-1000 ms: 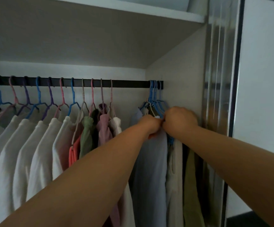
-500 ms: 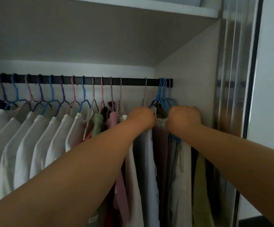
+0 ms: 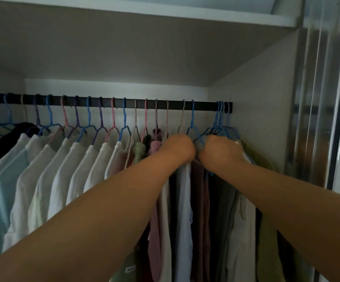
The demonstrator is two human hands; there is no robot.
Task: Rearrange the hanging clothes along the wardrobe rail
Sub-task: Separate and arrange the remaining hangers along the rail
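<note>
Both hands are clenched among the clothes near the right end of the rail (image 3: 108,103); left hand (image 3: 180,146) and right hand (image 3: 220,149) grip garment tops beside a blue hanger (image 3: 193,127).

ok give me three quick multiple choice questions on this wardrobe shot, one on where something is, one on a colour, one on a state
1. Where along the rail are both hands working?
A. far left end
B. near the right end
C. above the shelf

2. What colour are the hangers bunched at the right end of the rail?
A. blue
B. pink
C. yellow

3. How are the left hand and right hand held?
A. open and flat
B. closed among the hanger tops and garment shoulders
C. hanging at the person's sides

Answers:
1 B, both fists sit under the rail's right part, close to the wardrobe side wall.
2 A, the clustered hooks are blue.
3 B, both are curled into fists there.
</note>
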